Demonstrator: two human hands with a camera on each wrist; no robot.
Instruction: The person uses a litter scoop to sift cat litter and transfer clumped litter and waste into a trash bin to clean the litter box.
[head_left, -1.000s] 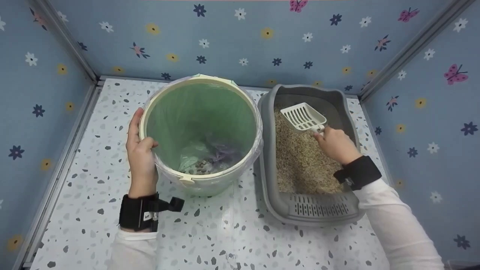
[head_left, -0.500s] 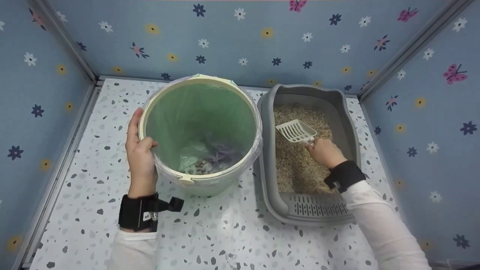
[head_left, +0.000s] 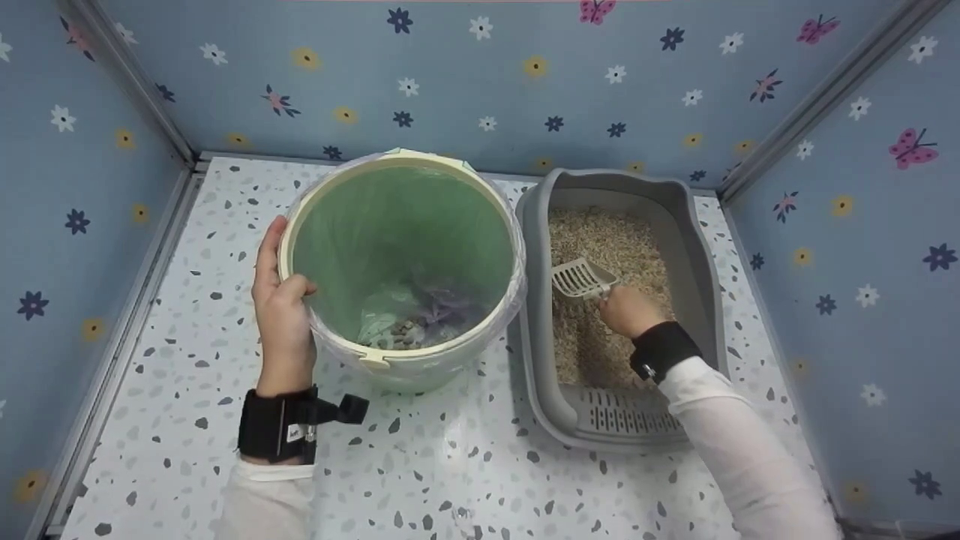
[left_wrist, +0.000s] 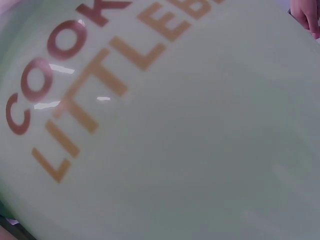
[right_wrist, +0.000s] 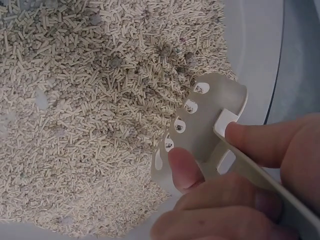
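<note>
One green bin (head_left: 427, 373) had a gray tray (head_left: 536, 315) of litter (right_wrist: 100, 110) to its right. At the bin's left, the left hand (head_left: 283, 319) pinched its rim, thumb inside, fingers (head_left: 268, 255) outside. Right of the bin, the right hand (head_left: 631, 311) gripped a white scoop (right_wrist: 202, 122), fingers curled round its handle.

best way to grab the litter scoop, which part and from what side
Probably by the handle, coming from the right: in the head view the litter scoop's slotted head points left toward the green trash bin, so the handle runs back rightward. It looks like a slim strip, suiting a pinch between thumb and fingers, as the right hand holds it.
</note>
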